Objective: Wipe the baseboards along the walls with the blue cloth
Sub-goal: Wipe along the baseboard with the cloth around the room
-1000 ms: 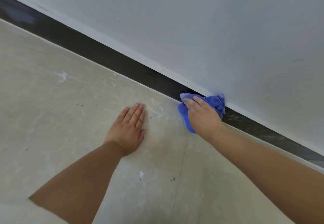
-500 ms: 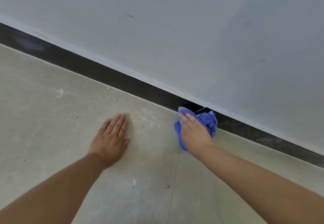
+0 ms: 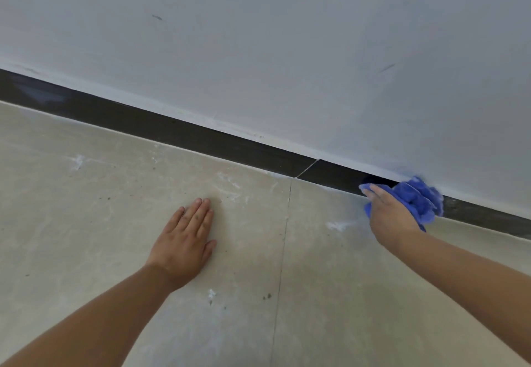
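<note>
A dark baseboard [image 3: 178, 134] runs diagonally from upper left to lower right where the white wall [image 3: 287, 50] meets the floor. My right hand [image 3: 390, 217] presses a bunched blue cloth [image 3: 419, 198] against the baseboard at the right. The hand covers the cloth's lower part. A thin joint line [image 3: 307, 168] in the baseboard lies just left of the cloth. My left hand [image 3: 186, 240] rests flat on the beige floor tile [image 3: 86, 223], fingers together, holding nothing.
The floor carries white paint specks [image 3: 77, 161] and small dark spots [image 3: 267, 296]. A tile seam [image 3: 283, 251] runs from the baseboard toward me between my arms. The wall has a few faint scuff marks [image 3: 156, 17].
My right hand has slid the blue cloth to the right along the baseboard, past the joint line. The left hand stays flat on the same floor spot while the view shifted.
</note>
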`<state>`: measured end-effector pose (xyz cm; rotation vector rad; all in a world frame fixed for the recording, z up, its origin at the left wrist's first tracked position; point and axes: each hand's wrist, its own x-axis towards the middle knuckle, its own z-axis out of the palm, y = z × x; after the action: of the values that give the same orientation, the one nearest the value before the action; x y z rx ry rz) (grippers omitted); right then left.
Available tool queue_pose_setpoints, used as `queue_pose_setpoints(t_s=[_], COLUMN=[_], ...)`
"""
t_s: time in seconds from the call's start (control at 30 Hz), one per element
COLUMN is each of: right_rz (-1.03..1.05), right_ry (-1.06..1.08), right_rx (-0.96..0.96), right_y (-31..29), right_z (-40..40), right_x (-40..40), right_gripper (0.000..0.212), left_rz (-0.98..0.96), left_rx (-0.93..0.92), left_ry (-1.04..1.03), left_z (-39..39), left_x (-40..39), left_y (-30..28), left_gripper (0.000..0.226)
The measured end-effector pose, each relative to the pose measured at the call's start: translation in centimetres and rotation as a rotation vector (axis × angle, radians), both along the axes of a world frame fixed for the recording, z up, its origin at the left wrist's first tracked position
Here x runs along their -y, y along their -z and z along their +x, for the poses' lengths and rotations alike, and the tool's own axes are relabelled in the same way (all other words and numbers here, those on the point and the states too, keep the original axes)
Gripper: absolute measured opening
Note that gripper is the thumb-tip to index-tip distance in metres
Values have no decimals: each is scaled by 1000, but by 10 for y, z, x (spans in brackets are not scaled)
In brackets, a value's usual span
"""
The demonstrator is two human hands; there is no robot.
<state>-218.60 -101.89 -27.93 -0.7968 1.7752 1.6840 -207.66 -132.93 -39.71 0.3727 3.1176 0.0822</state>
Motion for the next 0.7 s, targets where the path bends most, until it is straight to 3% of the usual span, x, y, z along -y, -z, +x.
queue_pose_setpoints(t_s=[0.17, 0.37, 0.5, 0.7], right_rz=[-381, -829, -899, -828], right_ry=[259, 286, 233, 317], right_rx=[-26, -55, -156, -209], right_y=[-7, -8, 10, 12], right_z=[23, 25, 4, -3], right_x=[-2, 41, 38, -14], right_gripper=[43, 36, 34, 33], left_rz=[3, 14, 17, 39], left_rx=[-65, -89, 15, 166], left_ry=[40, 85, 128, 158], left_z=[-10, -12, -4, 8], left_x=[-17, -39, -51, -54], left_y=[2, -1, -1, 0], left_gripper=[78, 75, 75, 74])
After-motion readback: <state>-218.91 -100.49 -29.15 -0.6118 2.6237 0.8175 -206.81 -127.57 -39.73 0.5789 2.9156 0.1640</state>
